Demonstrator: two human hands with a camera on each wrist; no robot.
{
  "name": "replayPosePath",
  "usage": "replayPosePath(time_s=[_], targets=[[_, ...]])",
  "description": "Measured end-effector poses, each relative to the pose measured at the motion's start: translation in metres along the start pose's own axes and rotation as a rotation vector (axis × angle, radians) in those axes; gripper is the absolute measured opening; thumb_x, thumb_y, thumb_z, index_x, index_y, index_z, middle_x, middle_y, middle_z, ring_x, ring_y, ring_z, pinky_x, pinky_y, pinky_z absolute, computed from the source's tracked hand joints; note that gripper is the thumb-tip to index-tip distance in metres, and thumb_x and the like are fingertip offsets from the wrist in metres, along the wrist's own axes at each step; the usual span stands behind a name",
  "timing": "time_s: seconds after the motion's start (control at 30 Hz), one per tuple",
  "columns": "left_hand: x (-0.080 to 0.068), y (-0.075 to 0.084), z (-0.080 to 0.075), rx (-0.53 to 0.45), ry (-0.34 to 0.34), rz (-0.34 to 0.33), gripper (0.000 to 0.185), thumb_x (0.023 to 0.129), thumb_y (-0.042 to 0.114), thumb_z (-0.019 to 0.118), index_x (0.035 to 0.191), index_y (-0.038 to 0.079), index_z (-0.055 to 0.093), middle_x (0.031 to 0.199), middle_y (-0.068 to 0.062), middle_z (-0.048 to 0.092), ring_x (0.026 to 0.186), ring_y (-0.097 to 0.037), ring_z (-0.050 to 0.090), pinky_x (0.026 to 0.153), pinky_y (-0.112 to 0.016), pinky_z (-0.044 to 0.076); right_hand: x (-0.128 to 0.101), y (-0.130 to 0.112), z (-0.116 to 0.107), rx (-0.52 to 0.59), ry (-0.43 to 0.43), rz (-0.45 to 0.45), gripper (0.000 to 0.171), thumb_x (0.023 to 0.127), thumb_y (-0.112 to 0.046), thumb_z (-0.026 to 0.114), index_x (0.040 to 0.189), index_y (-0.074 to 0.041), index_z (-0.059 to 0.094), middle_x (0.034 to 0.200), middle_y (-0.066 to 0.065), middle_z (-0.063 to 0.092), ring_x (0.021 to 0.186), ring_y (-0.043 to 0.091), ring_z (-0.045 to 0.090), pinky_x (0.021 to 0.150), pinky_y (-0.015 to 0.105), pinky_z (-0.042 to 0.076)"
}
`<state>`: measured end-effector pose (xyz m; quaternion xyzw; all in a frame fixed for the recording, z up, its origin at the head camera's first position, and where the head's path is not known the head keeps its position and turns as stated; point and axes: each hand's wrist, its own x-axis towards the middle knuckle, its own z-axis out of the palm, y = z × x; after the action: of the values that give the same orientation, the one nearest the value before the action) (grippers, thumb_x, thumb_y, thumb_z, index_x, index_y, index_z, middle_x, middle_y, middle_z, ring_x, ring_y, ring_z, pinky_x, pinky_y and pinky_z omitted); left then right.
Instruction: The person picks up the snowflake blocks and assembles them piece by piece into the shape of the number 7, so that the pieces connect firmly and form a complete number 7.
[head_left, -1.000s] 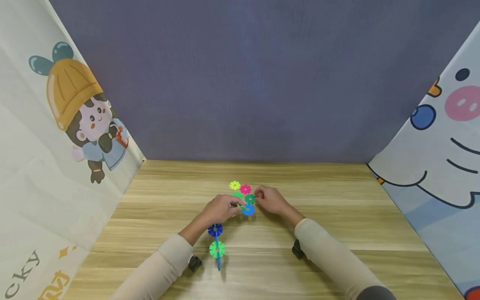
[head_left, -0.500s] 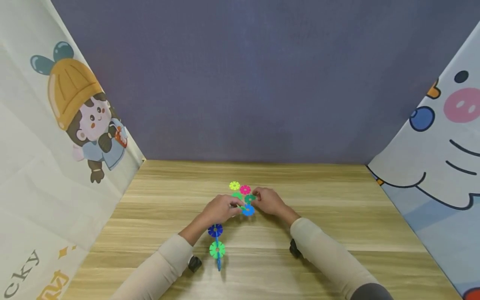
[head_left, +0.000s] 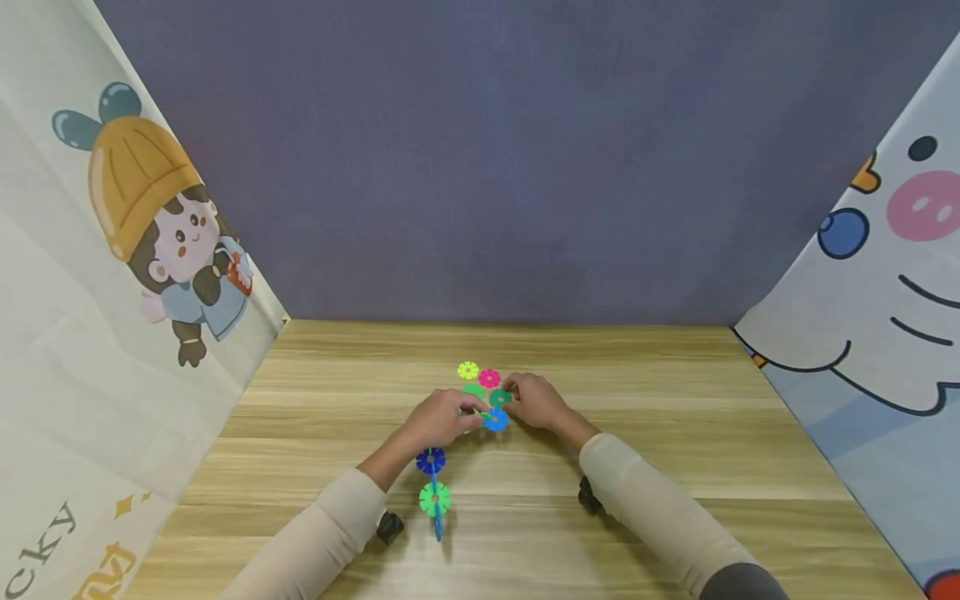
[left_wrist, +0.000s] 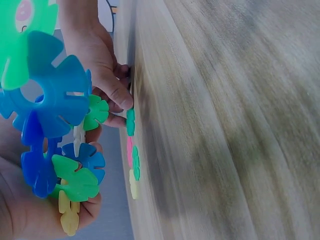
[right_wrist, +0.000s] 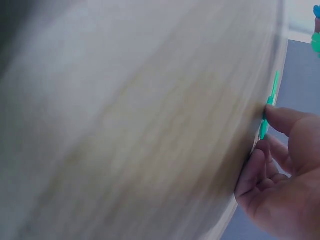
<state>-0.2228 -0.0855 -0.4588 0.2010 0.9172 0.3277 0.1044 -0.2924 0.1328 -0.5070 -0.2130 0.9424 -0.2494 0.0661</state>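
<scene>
My left hand (head_left: 471,415) grips a chain of joined snowflake discs (head_left: 432,479): a blue disc (head_left: 496,420) at its fingertips, then a dark blue one (head_left: 431,460) and a light green one (head_left: 434,498) trailing toward me. In the left wrist view the chain (left_wrist: 50,100) fills the left side, held in the left hand (left_wrist: 75,210). My right hand (head_left: 513,395) pinches a teal disc (head_left: 499,397) lying on the table; the teal disc (right_wrist: 267,112) shows edge-on under a fingertip (right_wrist: 280,117). The two hands almost meet.
Loose discs lie just beyond the hands: yellow (head_left: 468,370), pink (head_left: 489,378) and green (head_left: 472,389). The wooden table (head_left: 675,433) is walled by a purple backdrop (head_left: 510,167) and cartoon-printed cloths on the left (head_left: 112,292) and right (head_left: 885,275).
My right hand and forearm have edged slightly left, toward the left hand. The left hand and its chain have stayed put.
</scene>
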Motion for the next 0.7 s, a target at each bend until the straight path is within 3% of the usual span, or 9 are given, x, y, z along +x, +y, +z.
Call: replayPosePath(time_s=[0.17, 0.4, 0.7], targets=[[0.0, -0.001, 0.0, 0.01, 0.007, 0.001, 0.02, 0.1, 0.027, 0.066, 0.116, 0.021, 0.076, 0.098, 0.003, 0.077, 0.077, -0.005, 0.066, 0.066, -0.027, 0.053, -0.001, 0.003, -0.002, 0.062, 0.019, 0.041, 0.03, 0.088, -0.017, 0.08, 0.109, -0.006, 0.063, 0.094, 0.004, 0.061, 0.084, 0.017, 0.055, 0.076, 0.033, 0.051], [0.001, -0.002, 0.001, -0.003, 0.009, 0.008, 0.019, 0.099, 0.026, 0.067, 0.115, 0.02, 0.076, 0.099, 0.001, 0.077, 0.077, -0.006, 0.065, 0.066, -0.027, 0.053, -0.005, 0.006, -0.007, 0.093, 0.038, 0.029, 0.021, 0.089, -0.011, 0.078, 0.098, -0.008, 0.059, 0.084, 0.002, 0.061, 0.074, 0.014, 0.055, 0.068, 0.029, 0.049], [0.001, -0.002, 0.003, -0.003, 0.007, 0.015, 0.02, 0.1, 0.027, 0.066, 0.115, 0.021, 0.076, 0.1, 0.001, 0.076, 0.077, -0.006, 0.066, 0.065, -0.027, 0.053, -0.011, 0.008, -0.011, 0.113, 0.046, -0.058, 0.02, 0.095, -0.011, 0.07, 0.114, -0.008, 0.065, 0.086, 0.001, 0.065, 0.073, 0.012, 0.056, 0.069, 0.03, 0.049]])
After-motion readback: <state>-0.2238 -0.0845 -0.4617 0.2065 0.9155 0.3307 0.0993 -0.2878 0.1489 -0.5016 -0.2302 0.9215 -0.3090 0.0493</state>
